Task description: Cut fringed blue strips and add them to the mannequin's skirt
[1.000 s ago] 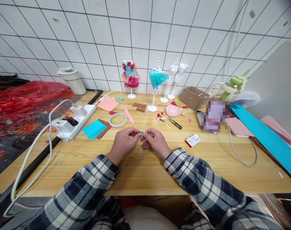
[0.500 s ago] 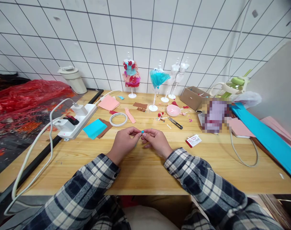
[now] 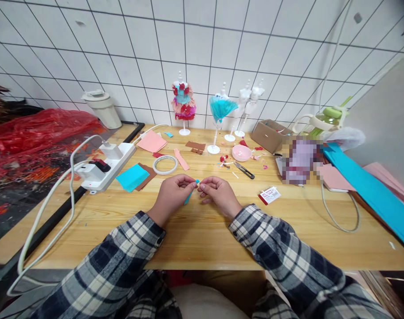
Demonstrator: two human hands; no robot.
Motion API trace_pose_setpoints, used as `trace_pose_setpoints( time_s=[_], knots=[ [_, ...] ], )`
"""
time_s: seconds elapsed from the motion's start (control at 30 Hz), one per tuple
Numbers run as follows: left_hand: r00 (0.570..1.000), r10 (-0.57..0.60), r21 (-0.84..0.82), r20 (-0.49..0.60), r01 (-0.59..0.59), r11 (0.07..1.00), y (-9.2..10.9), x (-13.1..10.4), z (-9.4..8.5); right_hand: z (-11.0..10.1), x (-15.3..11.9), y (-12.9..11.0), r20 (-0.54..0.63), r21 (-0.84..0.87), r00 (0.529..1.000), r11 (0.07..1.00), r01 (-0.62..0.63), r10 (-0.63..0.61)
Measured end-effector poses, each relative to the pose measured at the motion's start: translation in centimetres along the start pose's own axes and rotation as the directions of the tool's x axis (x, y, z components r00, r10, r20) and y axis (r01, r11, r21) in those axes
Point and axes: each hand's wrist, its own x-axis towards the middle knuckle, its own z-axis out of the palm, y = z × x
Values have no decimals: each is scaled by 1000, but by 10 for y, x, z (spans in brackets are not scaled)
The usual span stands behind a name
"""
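Observation:
Just in front of me, my left hand pinches a narrow blue paper strip. The strip's small upper end shows at the fingertips and its tail hangs below the thumb. My right hand meets it from the right, thumb and fingers closed together at the strip's upper end. Whatever lies between the right fingertips is too small to make out. Beyond the hands stand a small dress form in a blue pleated paper piece and another in a ruffled pink, red and blue paper dress.
A tape roll, blue paper sheet and power strip lie left. Small scissors-like snips, a pink dish and a card tag lie right. A cardboard box stands behind.
The right fingertips have drawn slightly away from the left ones. More of the blue strip's tail now shows below my left thumb. The camera view has shifted slightly.

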Motion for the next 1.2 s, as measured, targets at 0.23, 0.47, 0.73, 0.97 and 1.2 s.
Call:
trace_pose_setpoints(
  time_s=[0.23, 0.47, 0.73, 0.97, 1.2],
  knots=[
    [1000, 6, -46, 1, -6, 999, -3, 1, 1, 2, -4, -4, 68, -40, 997, 998, -39, 41],
    [999, -8, -54, 40, 11, 998, -2, 1, 0, 1, -3, -5, 51, -32, 999, 999, 10, -8],
    [996, 54, 28, 74, -56, 998, 3, -1, 0, -1, 0, -1, 2, -124, 1000, 992, -21, 22],
    [986, 119, 182, 117, -140, 973, -2, 0, -5, -1, 1, -1, -22, -235, 1000, 972, 14, -20],
    [976, 158, 244, 149, -191, 951, -4, 0, -7, -7, -1, 0, 17, -693, 938, 672, 262, -347]
  ],
)
